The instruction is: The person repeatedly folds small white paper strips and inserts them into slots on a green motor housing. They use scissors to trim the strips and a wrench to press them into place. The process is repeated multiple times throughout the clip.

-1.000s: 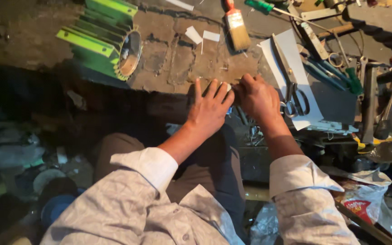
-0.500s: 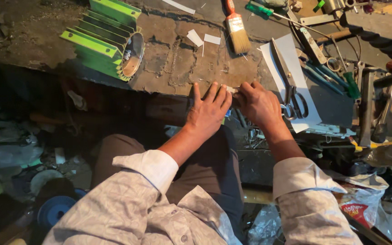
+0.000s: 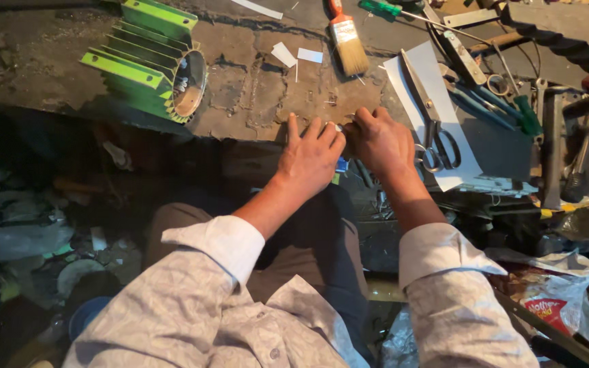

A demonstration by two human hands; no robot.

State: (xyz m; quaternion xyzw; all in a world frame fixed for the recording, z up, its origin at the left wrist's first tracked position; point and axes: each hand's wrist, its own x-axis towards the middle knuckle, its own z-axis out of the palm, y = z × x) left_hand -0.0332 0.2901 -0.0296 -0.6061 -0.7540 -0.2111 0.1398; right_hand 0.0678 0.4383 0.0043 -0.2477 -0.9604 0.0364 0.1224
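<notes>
Still both hands, left hand (image 3: pixel 315 153) and right hand (image 3: pixel 380 140), together (unmoved) at workbench (image 3: pixel 253 95) edge.

Dim warm light on my workbench (image 3: pixel 253 95) top; its left edge and below lost in shadow, slight blur

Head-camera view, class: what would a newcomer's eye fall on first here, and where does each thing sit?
First, the two hands at the centre: the left hand and right hand meet over a small pale piece at the edge of the worn bench. Next, the bright green finned housing at upper left. Then the paintbrush and the scissors on pale sheet, to the right.
</notes>
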